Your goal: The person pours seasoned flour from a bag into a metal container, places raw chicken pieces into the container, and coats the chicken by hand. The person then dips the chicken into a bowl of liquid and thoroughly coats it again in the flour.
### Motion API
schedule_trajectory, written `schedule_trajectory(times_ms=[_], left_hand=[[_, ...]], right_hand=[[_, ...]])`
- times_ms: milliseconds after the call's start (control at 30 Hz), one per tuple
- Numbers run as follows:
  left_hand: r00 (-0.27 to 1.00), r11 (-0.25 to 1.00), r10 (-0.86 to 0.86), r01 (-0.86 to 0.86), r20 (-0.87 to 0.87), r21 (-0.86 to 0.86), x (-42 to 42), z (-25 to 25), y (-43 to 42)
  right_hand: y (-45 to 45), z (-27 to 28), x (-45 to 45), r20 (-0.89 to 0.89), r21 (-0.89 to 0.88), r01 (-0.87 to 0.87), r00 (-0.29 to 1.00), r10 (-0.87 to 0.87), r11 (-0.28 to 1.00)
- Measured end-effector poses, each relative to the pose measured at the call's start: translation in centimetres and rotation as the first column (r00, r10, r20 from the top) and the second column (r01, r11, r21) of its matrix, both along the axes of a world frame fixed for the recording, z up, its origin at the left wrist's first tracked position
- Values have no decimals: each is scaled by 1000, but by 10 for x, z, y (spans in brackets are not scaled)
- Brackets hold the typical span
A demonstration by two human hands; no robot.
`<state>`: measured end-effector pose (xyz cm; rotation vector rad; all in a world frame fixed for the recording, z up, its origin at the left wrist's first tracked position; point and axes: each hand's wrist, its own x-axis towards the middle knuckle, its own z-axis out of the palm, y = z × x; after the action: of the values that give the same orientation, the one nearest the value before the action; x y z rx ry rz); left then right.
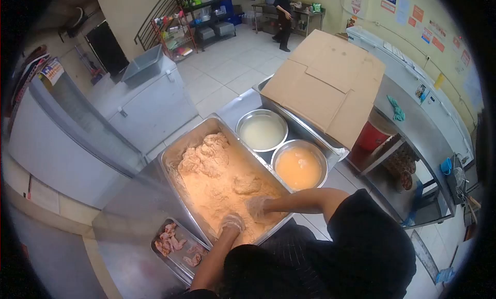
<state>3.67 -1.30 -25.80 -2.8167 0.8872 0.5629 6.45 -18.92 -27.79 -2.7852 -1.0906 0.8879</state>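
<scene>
A deep metal pan (170, 159) holds orange-tinted flour, with a heap of coated pieces (205, 155) at its far end and another coated lump (247, 184) near the middle. Both my hands are down in the flour at the near end. My left hand (232, 222) looks gloved and dusted, its fingers sunk in the flour. Just to its right, my right hand (257, 206) is also buried at the fingers, beside the coated lump. What either hand holds, if anything, is hidden. Raw chicken pieces (169, 239) lie in a shallow metal tray (180, 257) left of the pan.
Right of the pan stand a bowl of pale liquid (262, 132) and a bowl of orange liquid (298, 167). Flattened cardboard (330, 77) lies beyond them. A chest freezer (155, 100) is at the left, a steel table (408, 139) at the right. Another person (283, 17) stands far back.
</scene>
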Motion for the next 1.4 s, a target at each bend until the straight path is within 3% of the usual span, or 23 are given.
schedule_trajectory(times_ms=[33, 133, 167, 233, 267, 333, 367, 400, 433, 467, 567, 733, 867, 933, 1000, 1067, 1133, 1167, 1200, 1267, 1300, 1367, 1400], left_hand=[[1000, 1000, -1, 1, 16, 2, 2, 17, 4], [977, 992, -119, 108, -179, -72, -2, 50, 17], [987, 991, -130, 129, -98, -21, -10, 39, 21], [958, 983, -177, 159, 226, 97, -30, 1, 23], [847, 980, -192, 139, 495, 141, -40, -36, 21], [418, 992, -113, -8, 902, 127, -45, -115, 12], [659, 992, -121, 55, 742, 112, -42, -99, 14], [922, 994, -100, 79, 373, 71, -36, -64, 12], [998, 999, -46, 45, 46, 31, -29, -32, 13], [993, 1000, -17, 19, -118, 18, -22, -13, 16], [956, 1000, 0, -4, -294, -14, -15, 7, 23], [964, 997, 48, -62, -262, -46, -17, 15, 34], [995, 996, 66, -61, 77, -64, -35, -19, 21], [980, 998, 55, -46, 192, -51, -40, -36, 16], [996, 998, 61, -58, 71, -37, -34, -28, 15], [987, 997, 75, -78, -145, -18, -25, -3, 21], [959, 996, 89, -94, -270, -4, -20, 13, 32], [951, 995, 96, -102, -292, -5, -21, 16, 36], [946, 994, 100, -109, -308, -10, -19, 20, 40], [950, 992, 111, -123, -290, -23, -17, 19, 39], [956, 992, 114, -126, -270, -27, -15, 17, 35], [974, 991, 116, -127, -196, -44, -16, 10, 24], [983, 992, 109, -117, -146, -53, -19, 4, 19]], right_hand=[[-6, -4, 4, 6, -3, -42, 999, 42, 999], [-22, 7, 10, 66, -29, -81, 994, 83, 996], [-33, 27, 2, 119, 61, -140, 984, 132, 988], [-49, 130, -22, 252, 214, -274, 943, 218, 938], [-37, 119, -24, 253, 214, -271, 943, 215, 939], [12, 54, -42, 66, -52, 124, 991, -121, 991], [15, -43, -27, 127, 11, -5, 992, 4, 1000], [18, -133, -13, 209, 61, -140, 970, 125, 988], [21, -218, 0, 306, 96, -270, 924, 230, 958], [20, -58, -4, 31, 34, -87, 996, 86, 996], [8, -10, 5, -24, 55, -128, 991, 130, 990], [-23, 23, 3, -46, 52, -166, 985, 168, 985], [-15, 84, -22, -30, -60, -254, 967, 252, 965], [12, 13, -24, -20, -52, -34, 999, 33, 998], [21, -47, -18, 5, -35, -15, 1000, 16, 999], [13, -60, -5, 16, 17, -75, 997, 75, 997], [9, 15, -1, -21, 26, -28, 999, 29, 999], [7, 46, 1, -56, 31, 10, 998, -8, 999], [5, 27, 11, -51, 26, 12, 999, -10, 1000], [4, -35, 37, 45, 207, -209, 978, 204, 956], [1, -25, 35, 45, 205, -210, 978, 205, 956], [-8, 3, 22, -101, 94, 43, 994, -33, 995], [-6, -72, 14, 28, 135, -7, 1000, 3, 991]])
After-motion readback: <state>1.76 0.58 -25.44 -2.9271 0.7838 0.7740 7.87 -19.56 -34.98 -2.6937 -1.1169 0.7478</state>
